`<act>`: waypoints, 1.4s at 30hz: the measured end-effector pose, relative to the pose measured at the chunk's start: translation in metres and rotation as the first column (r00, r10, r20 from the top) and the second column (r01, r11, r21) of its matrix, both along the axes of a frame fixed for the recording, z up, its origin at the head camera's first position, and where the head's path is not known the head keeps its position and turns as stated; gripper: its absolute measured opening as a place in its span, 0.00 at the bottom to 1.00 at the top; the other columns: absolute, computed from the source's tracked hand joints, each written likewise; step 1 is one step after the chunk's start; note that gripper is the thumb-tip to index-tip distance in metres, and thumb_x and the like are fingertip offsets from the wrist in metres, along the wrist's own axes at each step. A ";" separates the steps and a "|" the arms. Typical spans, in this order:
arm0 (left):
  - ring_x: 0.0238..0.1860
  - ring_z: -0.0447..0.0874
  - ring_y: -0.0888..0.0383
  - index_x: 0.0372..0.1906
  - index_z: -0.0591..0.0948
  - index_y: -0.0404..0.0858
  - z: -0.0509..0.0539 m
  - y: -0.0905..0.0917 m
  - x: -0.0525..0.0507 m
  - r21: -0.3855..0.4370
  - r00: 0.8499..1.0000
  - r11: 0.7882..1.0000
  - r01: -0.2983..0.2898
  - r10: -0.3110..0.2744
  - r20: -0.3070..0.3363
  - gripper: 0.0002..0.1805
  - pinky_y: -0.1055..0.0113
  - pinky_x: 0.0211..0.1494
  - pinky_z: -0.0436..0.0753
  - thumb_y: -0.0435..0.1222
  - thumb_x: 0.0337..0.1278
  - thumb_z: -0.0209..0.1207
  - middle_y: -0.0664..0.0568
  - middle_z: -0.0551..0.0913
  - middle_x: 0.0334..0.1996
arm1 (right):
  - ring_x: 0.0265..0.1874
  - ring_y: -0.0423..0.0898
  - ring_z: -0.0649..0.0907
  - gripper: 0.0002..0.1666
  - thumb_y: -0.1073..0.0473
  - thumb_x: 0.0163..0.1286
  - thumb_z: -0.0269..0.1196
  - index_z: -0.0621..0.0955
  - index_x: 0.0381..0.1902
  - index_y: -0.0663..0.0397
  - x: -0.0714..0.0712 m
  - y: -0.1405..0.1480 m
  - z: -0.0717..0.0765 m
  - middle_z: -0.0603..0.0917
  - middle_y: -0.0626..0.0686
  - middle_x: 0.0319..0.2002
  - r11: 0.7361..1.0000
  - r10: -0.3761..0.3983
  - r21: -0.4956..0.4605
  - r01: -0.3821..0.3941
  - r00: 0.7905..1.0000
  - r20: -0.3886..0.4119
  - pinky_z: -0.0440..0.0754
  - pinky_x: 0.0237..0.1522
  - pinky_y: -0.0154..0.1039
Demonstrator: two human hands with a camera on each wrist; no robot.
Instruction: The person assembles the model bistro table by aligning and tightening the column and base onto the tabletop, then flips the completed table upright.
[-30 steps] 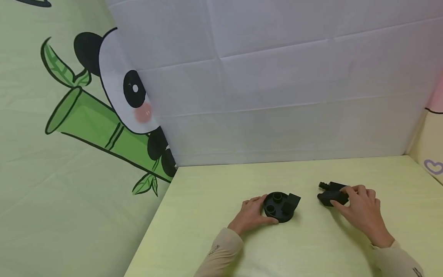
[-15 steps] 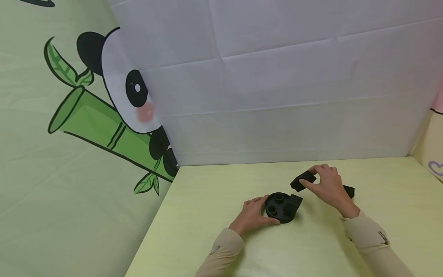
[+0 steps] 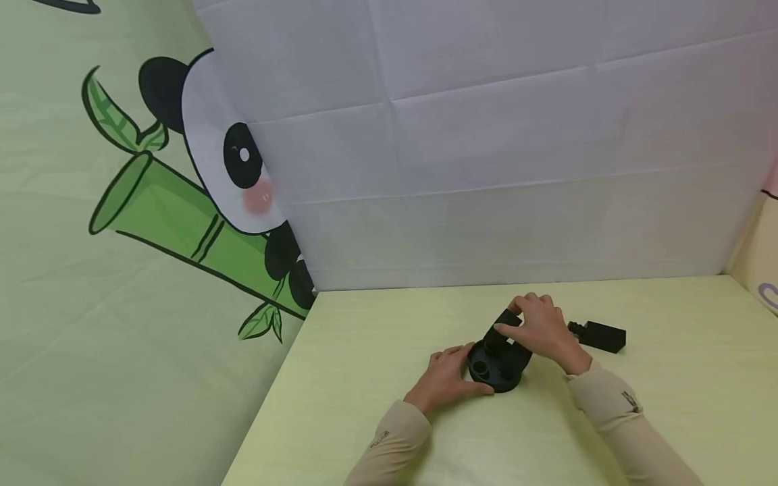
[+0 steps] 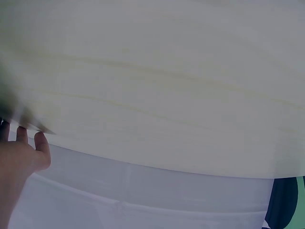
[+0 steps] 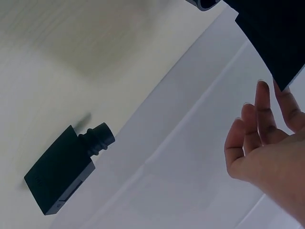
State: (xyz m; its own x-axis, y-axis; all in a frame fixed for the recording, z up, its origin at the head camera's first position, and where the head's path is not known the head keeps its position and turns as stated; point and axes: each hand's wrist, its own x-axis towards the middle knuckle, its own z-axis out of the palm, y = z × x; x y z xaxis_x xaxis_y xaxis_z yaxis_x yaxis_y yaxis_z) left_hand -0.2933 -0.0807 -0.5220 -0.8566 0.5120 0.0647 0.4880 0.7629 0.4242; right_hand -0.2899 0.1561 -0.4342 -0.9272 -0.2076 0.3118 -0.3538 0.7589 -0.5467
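Note:
My left hand [image 3: 446, 379] holds the left rim of a round black base [image 3: 495, 379], thumb at the near side and fingers at the far side. Ring-shaped sockets stand up from the base, which lies on the table. The right hand [image 3: 543, 332] pinches a black block [image 3: 502, 327], tilted over the base's far socket; whether it is seated there I cannot tell. Another block on the base's right side is mostly hidden by that hand. In the right wrist view the held block [image 5: 276, 36] fills the top right corner. Only part of the left hand [image 4: 24, 155] shows in the left wrist view.
A loose black block [image 3: 603, 337] with a ridged round peg lies on the pale yellow table [image 3: 340, 405], right of the right hand. A white cloth [image 3: 486, 229] hangs behind the table. On the left, a green cloth shows a printed panda [image 3: 213, 162].
From beside the loose block, the right hand has lifted its black block and carried it left over the base. My left hand stays on the base rim.

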 end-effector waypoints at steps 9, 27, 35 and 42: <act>0.73 0.67 0.55 0.80 0.66 0.49 0.000 0.001 0.001 -0.020 1.000 1.000 -0.004 0.004 0.001 0.52 0.55 0.72 0.64 0.66 0.55 0.68 0.57 0.75 0.70 | 0.48 0.66 0.73 0.21 0.48 0.69 0.70 0.83 0.45 0.62 -0.001 -0.011 -0.005 0.81 0.60 0.43 1.000 0.000 0.018 -0.001 1.000 0.029 0.67 0.50 0.69; 0.73 0.67 0.55 0.80 0.65 0.47 0.000 -0.001 0.001 -0.021 1.000 1.000 -0.021 0.022 0.019 0.53 0.53 0.73 0.64 0.67 0.55 0.67 0.56 0.75 0.71 | 0.53 0.69 0.73 0.27 0.43 0.71 0.67 0.82 0.49 0.63 -0.010 -0.027 -0.013 0.81 0.62 0.45 0.995 -0.079 0.069 0.078 0.997 0.008 0.66 0.54 0.70; 0.73 0.68 0.55 0.80 0.65 0.46 0.001 0.000 0.003 -0.039 0.999 0.999 -0.032 0.033 0.018 0.53 0.54 0.72 0.64 0.67 0.54 0.68 0.56 0.75 0.70 | 0.53 0.70 0.73 0.36 0.37 0.71 0.65 0.80 0.53 0.68 -0.006 -0.029 -0.009 0.81 0.66 0.48 0.985 -0.128 0.125 0.122 0.991 0.036 0.65 0.54 0.69; 0.72 0.69 0.55 0.79 0.66 0.47 0.002 0.001 0.002 -0.037 1.000 0.999 -0.030 0.030 0.004 0.53 0.55 0.72 0.64 0.67 0.53 0.69 0.56 0.76 0.69 | 0.54 0.70 0.73 0.36 0.43 0.73 0.66 0.76 0.65 0.65 0.001 -0.018 -0.007 0.80 0.67 0.54 0.997 -0.017 0.071 0.014 0.999 0.050 0.66 0.53 0.70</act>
State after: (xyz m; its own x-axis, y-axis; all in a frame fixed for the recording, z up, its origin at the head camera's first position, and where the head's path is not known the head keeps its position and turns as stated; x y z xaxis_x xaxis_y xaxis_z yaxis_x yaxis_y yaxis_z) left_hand -0.2915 -0.0798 -0.5199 -0.8719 0.4878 0.0424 0.4626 0.7923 0.3979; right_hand -0.2889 0.1381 -0.4413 -0.9447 -0.2128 0.2494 -0.3148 0.8017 -0.5082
